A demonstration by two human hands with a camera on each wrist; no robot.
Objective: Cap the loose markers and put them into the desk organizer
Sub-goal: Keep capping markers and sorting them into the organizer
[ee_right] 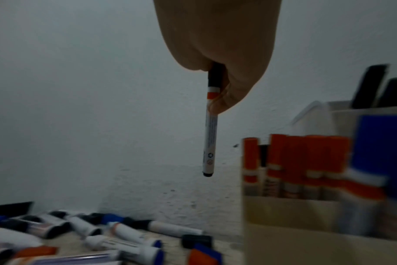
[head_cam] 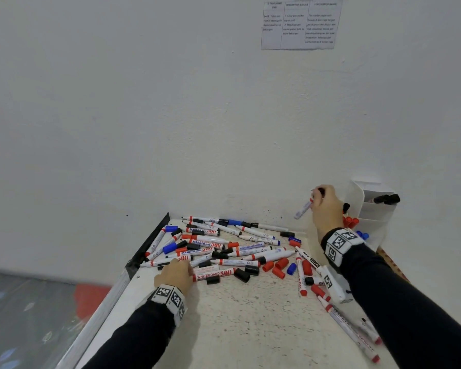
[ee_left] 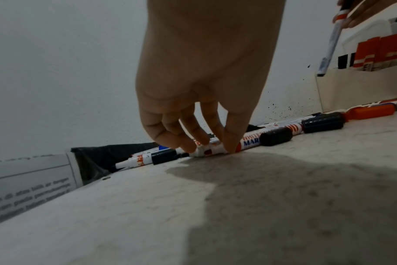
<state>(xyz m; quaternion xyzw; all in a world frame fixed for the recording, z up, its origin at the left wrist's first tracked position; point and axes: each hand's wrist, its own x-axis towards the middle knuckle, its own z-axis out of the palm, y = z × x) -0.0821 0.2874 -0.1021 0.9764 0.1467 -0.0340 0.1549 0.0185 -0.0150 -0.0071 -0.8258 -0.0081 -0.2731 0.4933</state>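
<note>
- A slim capped marker [ee_right: 209, 136] is pinched in the curled fingers of the right hand [head_cam: 326, 206], hanging above the table [head_cam: 250, 315] at 9 o'clock of the white desk organizer [head_cam: 375, 211].
- A whiteboard marker [ee_left: 218, 148] lying on the table, at 7 o'clock of the loose marker pile [head_cam: 224, 249], is gripped by the left hand [head_cam: 175, 275] with curled fingertips [ee_left: 231, 145].

Markers [head_cam: 224, 251] and loose caps [head_cam: 277, 267] crowded the far tabletop [head_cam: 250, 328]; near half lay open. White organizer [head_cam: 378, 217] blocked the right rear corner against the wall [head_cam: 171, 129].
</note>
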